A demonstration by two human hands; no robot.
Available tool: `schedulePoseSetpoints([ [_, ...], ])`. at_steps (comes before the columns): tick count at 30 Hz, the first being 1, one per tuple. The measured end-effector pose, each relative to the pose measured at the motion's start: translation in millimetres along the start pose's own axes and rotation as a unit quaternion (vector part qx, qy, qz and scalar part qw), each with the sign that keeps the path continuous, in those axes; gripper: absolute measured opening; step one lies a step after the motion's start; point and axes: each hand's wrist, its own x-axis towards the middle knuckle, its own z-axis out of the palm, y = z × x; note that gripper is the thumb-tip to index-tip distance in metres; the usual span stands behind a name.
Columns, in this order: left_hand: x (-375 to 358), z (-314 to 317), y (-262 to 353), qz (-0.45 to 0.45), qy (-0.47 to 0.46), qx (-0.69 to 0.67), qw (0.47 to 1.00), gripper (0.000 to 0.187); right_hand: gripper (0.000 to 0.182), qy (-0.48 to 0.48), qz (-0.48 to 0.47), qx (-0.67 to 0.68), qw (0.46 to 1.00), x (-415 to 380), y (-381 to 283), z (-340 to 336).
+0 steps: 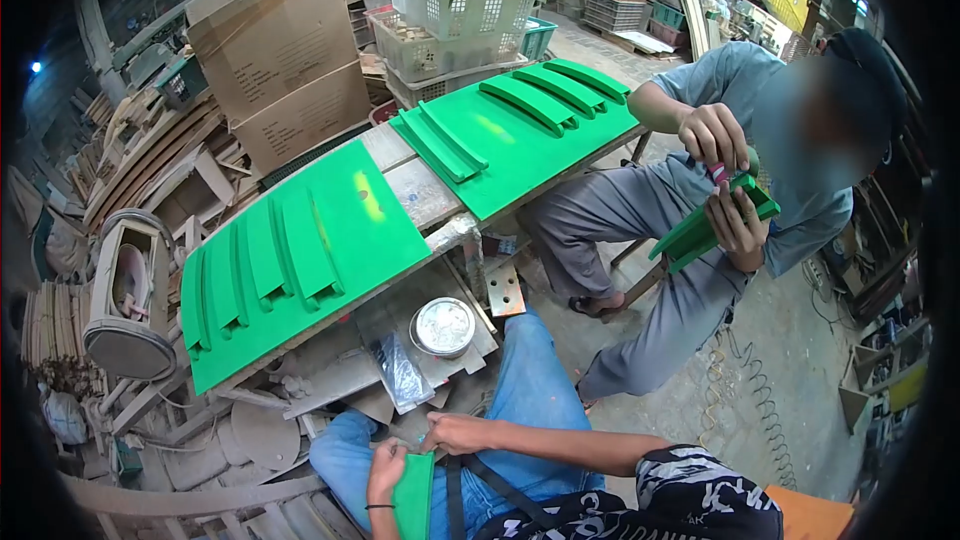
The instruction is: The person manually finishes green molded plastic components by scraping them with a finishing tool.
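Note:
My left hand (385, 468), with a dark band at its wrist, is closed on the edge of a green board piece (413, 498) resting over my lap. Close beside it, my right hand (458, 433) is closed at the upper end of that piece. What its fingers hold, if anything, is hidden. Ahead of my knees, a bench carries two green sheets, a left sheet (375, 245) and a right sheet (520, 165). Several curved green strips (268, 262) lie on the left sheet, and more green strips (525, 105) lie on the right one.
A seated co-worker (700, 180) at the right holds a grooved green piece (690, 238). Below the bench stand a white-topped bucket (443, 327) and a plastic bag (402, 370). Behind are a cardboard box (275, 60) and stacked crates (455, 15). A coiled hose (765, 400) lies on the floor.

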Motion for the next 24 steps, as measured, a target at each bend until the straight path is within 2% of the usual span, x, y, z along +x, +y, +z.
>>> schedulePoseSetpoints([
  [1,2,-1,-4,0.001,-0.003,-0.002,1.000,0.014,0.044,-0.032,-0.039,0.006,0.999,5,2,-3],
  [7,-2,-1,2,0.039,0.012,0.015,0.999,0.016,0.044,-0.089,-0.058,-0.012,0.994,12,5,-11],
  [11,4,3,-17,0.016,0.014,0.020,1.000,0.014,0.045,-0.079,-0.036,-0.004,0.996,9,15,-2],
  [13,5,0,-16,0.011,0.015,0.014,1.000,0.014,0.045,-0.058,-0.016,0.055,0.997,5,14,-2],
  [17,1,3,-7,0.008,0.006,0.013,1.000,0.014,0.044,-0.058,-0.025,0.065,0.996,0,9,-7],
  [19,-1,0,-4,0.002,0.002,0.008,1.000,0.014,0.036,-0.103,0.103,0.200,0.969,-1,13,-5],
  [20,-2,-2,-5,-0.001,0.004,-0.021,1.000,0.014,0.036,-0.101,0.104,0.201,0.969,-4,19,1],
  [22,-1,-5,1,0.002,0.005,-0.048,0.999,0.014,0.034,-0.172,0.013,0.122,0.977,-9,26,8],
  [24,-6,-9,6,0.002,0.016,-0.049,0.999,0.017,0.034,-0.182,0.037,0.129,0.974,-13,19,0],
])
